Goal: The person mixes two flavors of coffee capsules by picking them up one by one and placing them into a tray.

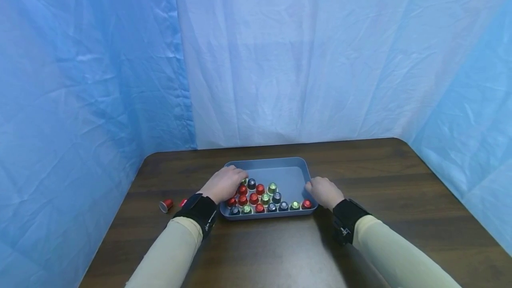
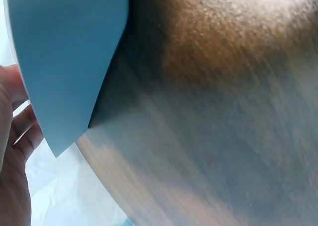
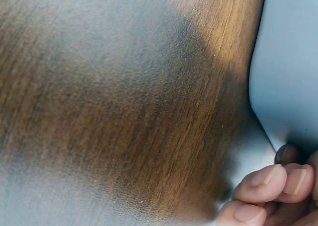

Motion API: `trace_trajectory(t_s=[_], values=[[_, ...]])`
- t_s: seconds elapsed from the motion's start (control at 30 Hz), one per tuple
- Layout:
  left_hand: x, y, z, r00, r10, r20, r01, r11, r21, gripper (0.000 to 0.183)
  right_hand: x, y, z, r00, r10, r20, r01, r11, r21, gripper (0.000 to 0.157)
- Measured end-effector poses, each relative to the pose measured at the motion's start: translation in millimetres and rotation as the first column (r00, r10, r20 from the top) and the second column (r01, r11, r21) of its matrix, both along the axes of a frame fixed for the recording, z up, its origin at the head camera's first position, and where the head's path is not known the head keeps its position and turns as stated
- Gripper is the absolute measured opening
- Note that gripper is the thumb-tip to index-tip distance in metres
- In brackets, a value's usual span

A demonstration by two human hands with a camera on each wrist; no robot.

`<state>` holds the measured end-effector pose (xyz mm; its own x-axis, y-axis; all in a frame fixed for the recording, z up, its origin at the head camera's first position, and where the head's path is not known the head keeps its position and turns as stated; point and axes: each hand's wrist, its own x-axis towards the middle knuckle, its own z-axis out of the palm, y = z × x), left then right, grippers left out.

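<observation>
A blue-grey tray (image 1: 284, 173) holds rows of red, green and dark blue coffee capsules (image 1: 254, 198) standing rim-down. My left hand (image 1: 226, 182) reaches over the tray's left side, fingertips down among the capsules at the back left. In the left wrist view the tray's side wall (image 2: 64, 62) hides those fingertips, and I cannot tell whether they pinch a capsule. At the right side, my right hand (image 1: 326, 192) grips the tray rim, thumb on the edge. Its curled fingers (image 3: 263, 181) show beside the tray's outer wall (image 3: 288, 62) in the right wrist view.
On the dark wooden table (image 1: 400, 190), a red capsule (image 1: 166, 205) lies on its side left of the tray. Another red capsule (image 1: 183, 202) is partly covered by my left wrist. Blue-white sheets (image 1: 300, 57) hang behind and beside the table.
</observation>
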<state>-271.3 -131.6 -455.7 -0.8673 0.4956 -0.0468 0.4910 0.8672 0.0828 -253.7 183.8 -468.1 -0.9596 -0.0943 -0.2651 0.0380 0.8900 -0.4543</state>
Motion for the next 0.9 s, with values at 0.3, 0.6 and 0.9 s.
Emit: trace_trajectory(t_s=[0.3,0.6,0.9], values=[[7.9,-5.1,3.3,1.0,-0.011,0.022,0.012,0.997,-0.075,0.052,0.7,-0.2,0.5,1.0,0.009,0.007,-0.009,1.0,-0.003,0.035],[14.3,-25.3,9.7,0.996,-0.001,-0.086,-0.003,0.999,-0.039,0.043,0.3,0.9,-0.9,1.0,0.011,0.009,-0.011,1.0,0.0,0.035],[23.4,-55.0,12.8,0.997,0.03,-0.076,-0.032,0.999,-0.026,0.054,0.1,1.9,-3.3,1.0,0.014,-0.005,-0.014,1.0,-0.004,0.034]])
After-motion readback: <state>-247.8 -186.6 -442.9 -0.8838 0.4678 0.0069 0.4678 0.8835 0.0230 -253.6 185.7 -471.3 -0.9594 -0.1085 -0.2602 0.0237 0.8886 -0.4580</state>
